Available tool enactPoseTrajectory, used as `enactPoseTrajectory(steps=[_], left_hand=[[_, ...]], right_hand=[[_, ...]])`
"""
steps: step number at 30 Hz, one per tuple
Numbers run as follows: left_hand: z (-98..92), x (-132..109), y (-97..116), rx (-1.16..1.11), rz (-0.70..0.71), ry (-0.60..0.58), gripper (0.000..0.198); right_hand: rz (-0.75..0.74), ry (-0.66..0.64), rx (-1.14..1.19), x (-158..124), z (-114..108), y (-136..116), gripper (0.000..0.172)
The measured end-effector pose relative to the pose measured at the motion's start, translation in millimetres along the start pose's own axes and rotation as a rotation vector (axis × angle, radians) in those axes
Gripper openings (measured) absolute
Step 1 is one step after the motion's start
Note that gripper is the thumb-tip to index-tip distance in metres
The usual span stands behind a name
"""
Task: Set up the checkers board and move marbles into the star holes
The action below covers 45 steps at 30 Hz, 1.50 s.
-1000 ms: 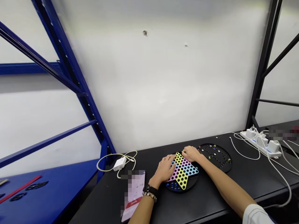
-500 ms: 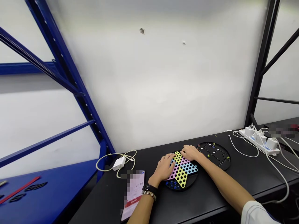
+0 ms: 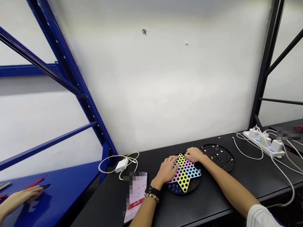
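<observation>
A star-shaped Chinese checkers board (image 3: pixel 184 181) in yellow, pink and blue, full of black holes, lies in a round black tray (image 3: pixel 193 188) on the table. Blue marbles (image 3: pixel 174 188) sit in the tray's near-left pocket. My left hand (image 3: pixel 166 169) rests over the left side of the board, thumb apart from the other fingers, and covers part of it. At the far-right edge of the board is my right hand (image 3: pixel 193 154), its fingers bent and pressed together; whatever is between the fingertips is hidden.
A second round black board (image 3: pixel 221 160) with scattered marbles lies to the right. A phone (image 3: pixel 136 198) and a white charger (image 3: pixel 121 165) with cable are left. A power strip (image 3: pixel 265 143) stands right. Another person's hand (image 3: pixel 29 194) is over the blue table.
Another person's hand has come in at the left over the blue table, on a dark piece. My own hands stay nearly in place on the board. The view has shifted slightly.
</observation>
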<state>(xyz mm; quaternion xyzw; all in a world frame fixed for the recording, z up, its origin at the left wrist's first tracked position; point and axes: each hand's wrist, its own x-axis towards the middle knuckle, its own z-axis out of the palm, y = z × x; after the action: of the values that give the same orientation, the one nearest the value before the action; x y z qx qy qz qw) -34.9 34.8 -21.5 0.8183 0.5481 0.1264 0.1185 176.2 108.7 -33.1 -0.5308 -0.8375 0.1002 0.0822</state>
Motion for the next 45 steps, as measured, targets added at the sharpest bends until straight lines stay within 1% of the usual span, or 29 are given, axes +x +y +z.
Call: enactPoseTrajectory(steps=[7,10,16,20,26,36,41,45], left_hand=[[-1.2,-0.7,0.9,-0.008,-0.012,-0.010,0.047],[-0.9,-0.8,0.0,-0.003,-0.002,-0.005,0.047],[-1.7,-1.0,-0.3,-0.002,-0.002,-0.004,0.047],[-2.8,-1.7,0.8,-0.007,-0.007,-0.005,0.047],[-3.5,-2.0,0.9,-0.008,-0.008,-0.012,0.046],[-5.8,-2.0,2.8,0.008,-0.003,-0.007,0.049],[-4.1,-2.0,1.0,0.002,-0.005,0.003,0.047],[-3.4,-1.3,-1.1,-0.002,-0.005,0.005,0.046]], right_hand=[[-0.003,0.037,0.058,2.6,2.2,5.1,0.028],[-0.002,0.022,0.046,3.2,1.0,5.0,0.026],[-0.036,0.069,-0.039,-2.5,-6.6,-4.4,0.030],[-0.037,0.047,-0.042,-5.3,-6.9,-4.9,0.031],[-0.034,0.048,-0.041,-4.9,-3.3,-1.2,0.035],[-0.115,0.025,-0.113,-2.5,-7.0,-5.8,0.042],[-0.121,0.066,-0.179,-4.7,-7.6,-11.8,0.045],[-0.100,0.131,-0.098,-3.6,-5.0,-10.4,0.047]])
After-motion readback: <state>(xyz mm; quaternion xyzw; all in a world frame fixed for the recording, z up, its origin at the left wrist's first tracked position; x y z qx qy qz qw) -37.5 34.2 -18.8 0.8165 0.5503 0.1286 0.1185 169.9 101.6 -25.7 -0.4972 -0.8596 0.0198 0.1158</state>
